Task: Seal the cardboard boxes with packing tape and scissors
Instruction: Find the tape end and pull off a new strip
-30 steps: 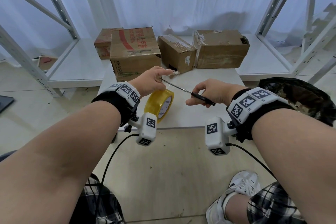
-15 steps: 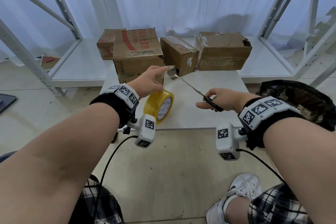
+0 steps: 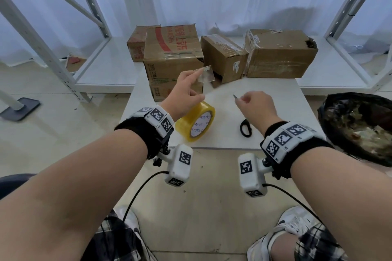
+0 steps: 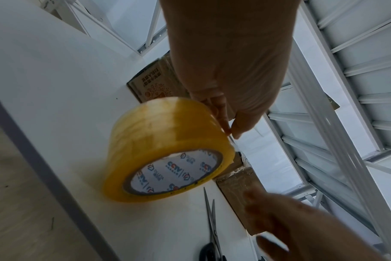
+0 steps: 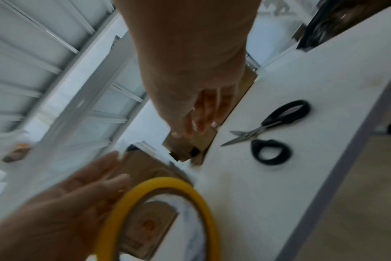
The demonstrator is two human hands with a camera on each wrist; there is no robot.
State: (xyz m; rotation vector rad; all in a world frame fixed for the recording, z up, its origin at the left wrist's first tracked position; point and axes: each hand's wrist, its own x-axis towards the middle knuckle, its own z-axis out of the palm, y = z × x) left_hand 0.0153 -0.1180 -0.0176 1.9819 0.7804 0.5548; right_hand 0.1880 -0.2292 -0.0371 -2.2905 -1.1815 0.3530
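Scissors [image 5: 266, 130] have left the right hand [image 3: 255, 108], which now hovers loosely curled and empty above them on the white table [image 3: 275, 99]. Beside it, the left hand [image 3: 184, 93] pinches a cut clear tape strip [image 3: 206, 73] over the yellow tape roll [image 3: 196, 122]. Beyond stand cardboard boxes [image 3: 174, 53], white shelving, curtains.
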